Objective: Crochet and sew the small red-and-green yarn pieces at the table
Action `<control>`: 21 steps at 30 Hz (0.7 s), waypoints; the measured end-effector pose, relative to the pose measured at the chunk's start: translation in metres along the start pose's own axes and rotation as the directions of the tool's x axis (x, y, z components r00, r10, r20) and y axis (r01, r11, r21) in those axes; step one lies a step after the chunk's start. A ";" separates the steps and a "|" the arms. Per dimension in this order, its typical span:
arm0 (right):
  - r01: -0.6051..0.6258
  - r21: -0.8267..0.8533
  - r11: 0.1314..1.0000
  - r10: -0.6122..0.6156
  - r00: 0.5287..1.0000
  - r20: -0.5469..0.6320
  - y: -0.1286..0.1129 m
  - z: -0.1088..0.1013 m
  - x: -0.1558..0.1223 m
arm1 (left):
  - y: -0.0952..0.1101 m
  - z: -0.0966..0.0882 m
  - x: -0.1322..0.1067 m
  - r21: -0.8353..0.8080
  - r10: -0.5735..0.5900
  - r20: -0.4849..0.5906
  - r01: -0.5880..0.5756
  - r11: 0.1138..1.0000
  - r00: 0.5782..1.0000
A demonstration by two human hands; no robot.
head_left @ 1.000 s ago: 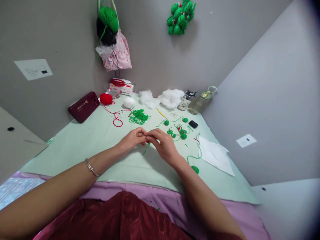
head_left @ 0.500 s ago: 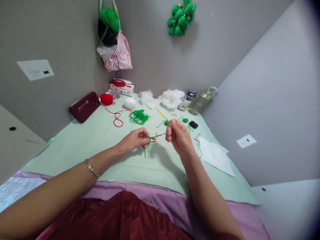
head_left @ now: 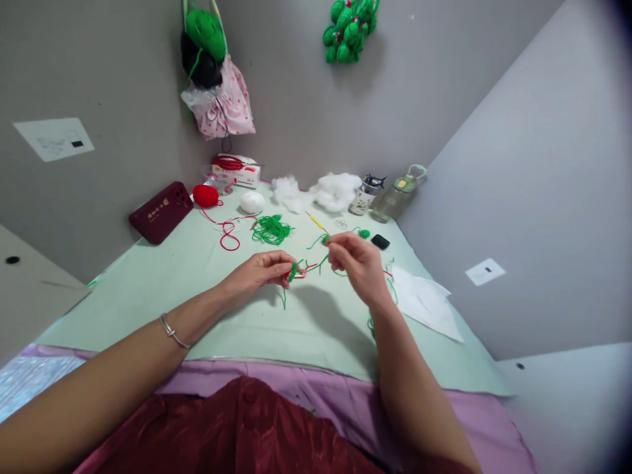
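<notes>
So the counter (head_left: pixel 148 286) is pretty busy with loose yarn, and that's the main snag risk imo. The white sheet (head_left: pixel 427 303) sits by the right forearm, so a careless elbow could shove it along with the scraps next to it. Right hand (head_left: pixel 358 263) has its fingertips pressed together, looks like on a green strand, though the exact grip is hard to see. Yank too hard there and stitches could pucker or the strand could slip out. Left hand (head_left: pixel 269 271) is pinching the small green piece just above the counter, about mid-way across. If that pinch goes slack, the pull would just drag the piece sideways. The green yarn heap (head_left: pixel 271 229) is just beyond the left hand, so a drifting knuckle might hook a loop. Green piece (head_left: pixel 293 270) itself is tiny and has red on it, too small to tell more. The little green ball (head_left: pixel 325 239) is right by the right fingertips, easy to catch its tail by mistake. Thinnest of all, the green strand (head_left: pixel 316 265) spans both hands and could knot or fray.
</notes>
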State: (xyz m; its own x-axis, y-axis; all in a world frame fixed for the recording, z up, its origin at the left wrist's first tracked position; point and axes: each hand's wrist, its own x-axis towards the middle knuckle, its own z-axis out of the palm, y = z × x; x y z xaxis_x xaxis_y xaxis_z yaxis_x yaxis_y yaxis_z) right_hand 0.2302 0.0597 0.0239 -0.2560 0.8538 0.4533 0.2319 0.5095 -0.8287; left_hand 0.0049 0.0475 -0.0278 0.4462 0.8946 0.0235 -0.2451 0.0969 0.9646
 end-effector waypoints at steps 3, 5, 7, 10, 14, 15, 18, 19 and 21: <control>0.145 -0.229 0.962 -0.120 0.985 0.120 0.000 0.011 -0.005 | 0.005 0.002 -0.001 0.000 0.004 -0.023 -0.004 1.000 1.000; 0.232 -0.327 0.916 -0.190 0.969 0.157 0.000 0.013 -0.007 | 0.007 0.003 -0.002 -0.009 0.016 -0.034 -0.016 1.000 0.999; 0.269 -0.369 0.890 -0.218 0.960 0.176 0.000 0.014 -0.008 | 0.009 0.004 -0.003 -0.015 0.027 -0.030 -0.027 1.000 0.999; 0.281 -0.393 0.876 -0.223 0.957 0.188 0.000 0.013 -0.008 | 0.010 0.004 -0.003 -0.019 0.037 -0.033 -0.038 0.999 0.999; 0.279 -0.412 0.868 -0.217 0.957 0.191 0.000 0.011 -0.008 | 0.009 0.002 -0.003 -0.028 0.048 -0.041 -0.049 0.998 0.998; 0.281 -0.415 0.865 -0.218 0.957 0.193 0.000 0.011 -0.008 | 0.009 0.002 -0.003 -0.028 0.051 -0.040 -0.052 0.998 0.998; 0.293 -0.420 0.859 -0.226 0.953 0.203 -0.001 0.012 -0.008 | 0.009 0.002 -0.004 -0.021 0.062 -0.033 -0.062 0.998 0.998; 0.296 -0.417 0.859 -0.228 0.952 0.206 -0.001 0.012 -0.008 | 0.009 0.002 -0.004 -0.020 0.062 -0.031 -0.063 0.998 0.998; 0.300 -0.403 0.865 -0.229 0.949 0.215 -0.001 0.012 -0.008 | 0.010 0.003 -0.004 -0.019 0.057 -0.024 -0.057 0.998 0.998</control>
State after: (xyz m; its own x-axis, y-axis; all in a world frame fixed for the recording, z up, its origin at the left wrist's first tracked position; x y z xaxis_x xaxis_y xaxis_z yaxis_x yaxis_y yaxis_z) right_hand 0.2210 0.0514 0.0175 -0.4975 0.6710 0.5498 0.5020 0.7396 -0.4484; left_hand 0.0032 0.0432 -0.0173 0.4108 0.9089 0.0721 -0.2862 0.0535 0.9567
